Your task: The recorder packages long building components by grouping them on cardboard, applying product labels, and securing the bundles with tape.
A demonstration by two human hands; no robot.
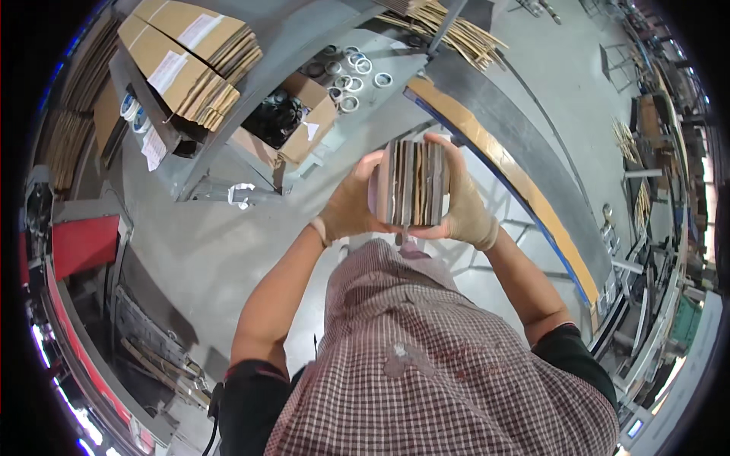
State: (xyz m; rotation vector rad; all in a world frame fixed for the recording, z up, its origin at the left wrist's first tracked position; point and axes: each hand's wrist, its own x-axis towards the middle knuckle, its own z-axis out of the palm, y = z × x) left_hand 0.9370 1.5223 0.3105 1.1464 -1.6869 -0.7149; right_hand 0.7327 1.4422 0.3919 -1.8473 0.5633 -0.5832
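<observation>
Between my two gloved hands is a stack of thin flat pieces (414, 182), seen edge-on as brown, grey and dark stripes; their material I cannot make out. My left hand (351, 199) presses against the left side of the stack, fingers wrapped along it. On the opposite side, my right hand (466, 199) grips it with fingers reaching over the far edge. The stack is held up in front of my checked apron (456, 357), above the floor.
To the right runs a long conveyor (525, 129) with a tan and blue edge. At the left, a metal rack (205, 171) carries bundled flattened cardboard (171, 57). An open carton (315, 114) of black items and several tape rolls (348, 82) sit on its lower shelf.
</observation>
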